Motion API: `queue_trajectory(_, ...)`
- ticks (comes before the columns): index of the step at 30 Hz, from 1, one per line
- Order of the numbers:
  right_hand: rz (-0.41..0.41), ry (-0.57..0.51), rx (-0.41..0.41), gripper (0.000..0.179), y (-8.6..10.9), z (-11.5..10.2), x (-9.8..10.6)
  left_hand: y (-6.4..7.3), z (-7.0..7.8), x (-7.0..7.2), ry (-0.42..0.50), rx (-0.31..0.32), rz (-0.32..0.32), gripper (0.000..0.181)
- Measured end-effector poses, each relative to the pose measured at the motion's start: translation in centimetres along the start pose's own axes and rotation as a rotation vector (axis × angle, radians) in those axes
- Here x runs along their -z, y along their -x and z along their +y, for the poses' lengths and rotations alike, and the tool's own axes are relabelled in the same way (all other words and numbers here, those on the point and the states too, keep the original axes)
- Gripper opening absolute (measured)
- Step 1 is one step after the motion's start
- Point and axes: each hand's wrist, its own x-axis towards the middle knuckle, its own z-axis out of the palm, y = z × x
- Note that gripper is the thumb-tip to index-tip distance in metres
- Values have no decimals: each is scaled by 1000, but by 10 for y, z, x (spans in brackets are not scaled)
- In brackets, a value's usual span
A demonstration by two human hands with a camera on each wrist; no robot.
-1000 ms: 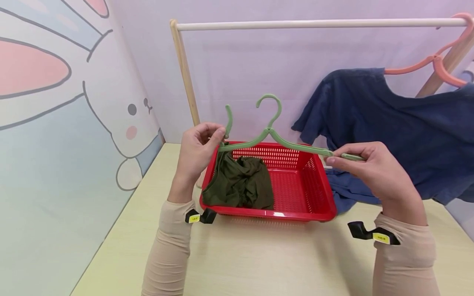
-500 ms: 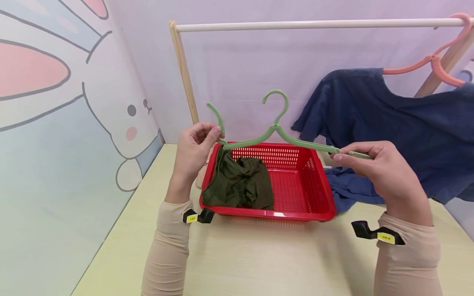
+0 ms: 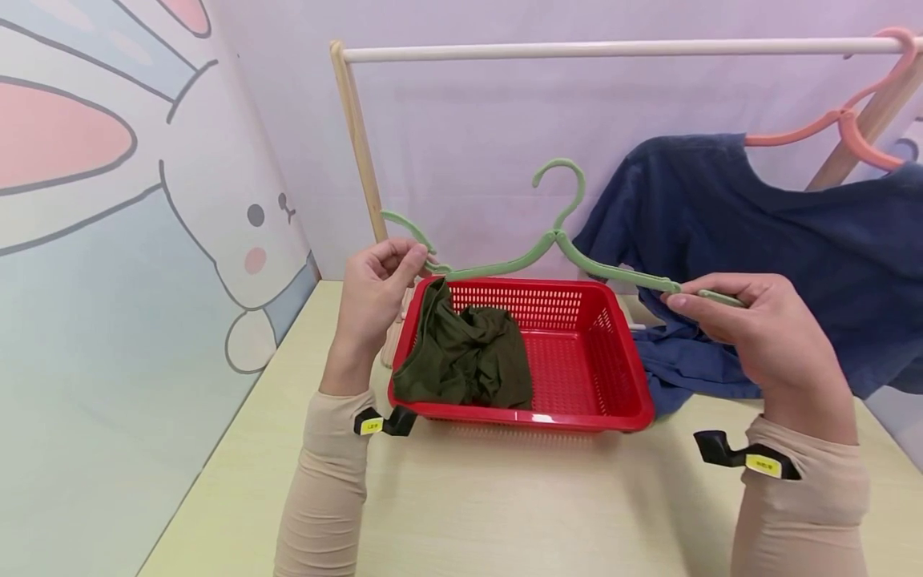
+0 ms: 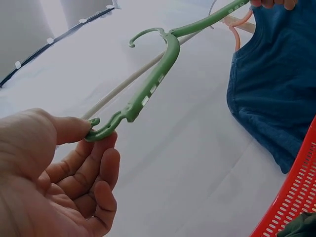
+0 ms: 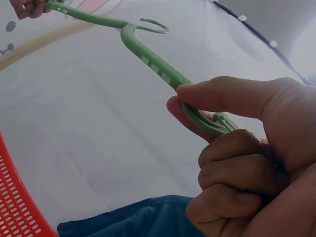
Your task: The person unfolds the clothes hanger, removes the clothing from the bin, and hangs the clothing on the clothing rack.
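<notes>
A green folding hanger [image 3: 556, 234] spans the space between both hands, hook upward, above the back of the red basket. Thumb and fingers of my left hand [image 3: 382, 288] pinch its left end, where a short end piece sticks up and left past the fingertips. My right hand [image 3: 750, 320] pinches the other end between thumb and forefinger; part of the right end piece shows beyond the fingertips. In the right wrist view the remaining fingers of the right hand [image 5: 237, 163] are curled under the hanger [image 5: 153, 64]. A dark green garment [image 3: 469, 353] lies crumpled in the basket's left half.
The red basket [image 3: 519, 421] stands on the pale wooden table [image 3: 534, 505]. Behind it rises a rack with a white rail [image 3: 613, 50] and wooden posts. At right a navy T-shirt [image 3: 764, 232] hangs on a pink hanger [image 3: 858, 128]. A rabbit-printed wall borders the left.
The hanger's hook has moved up and right, and the right hand has shifted right with its end. The left end piece has swung from upright to leaning left.
</notes>
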Motion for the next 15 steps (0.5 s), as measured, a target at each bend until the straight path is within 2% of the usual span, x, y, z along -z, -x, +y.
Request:
queue_trajectory(3, 2, -41, 43, 12, 0, 1, 2, 0, -1, 1, 18, 14, -4, 22)
queue_trajectory(7, -9, -98, 87, 13, 0, 2, 3, 0, -1, 2, 91, 32, -21, 18)
queue_trajectory(11, -16, -119, 104, 12, -1, 2, 3, 0, -1, 4, 161, 37, -33, 12)
queue_trajectory(15, -13, -122, 104, 12, -1, 2, 4, 1, 0, 5, 174, 35, -41, 11)
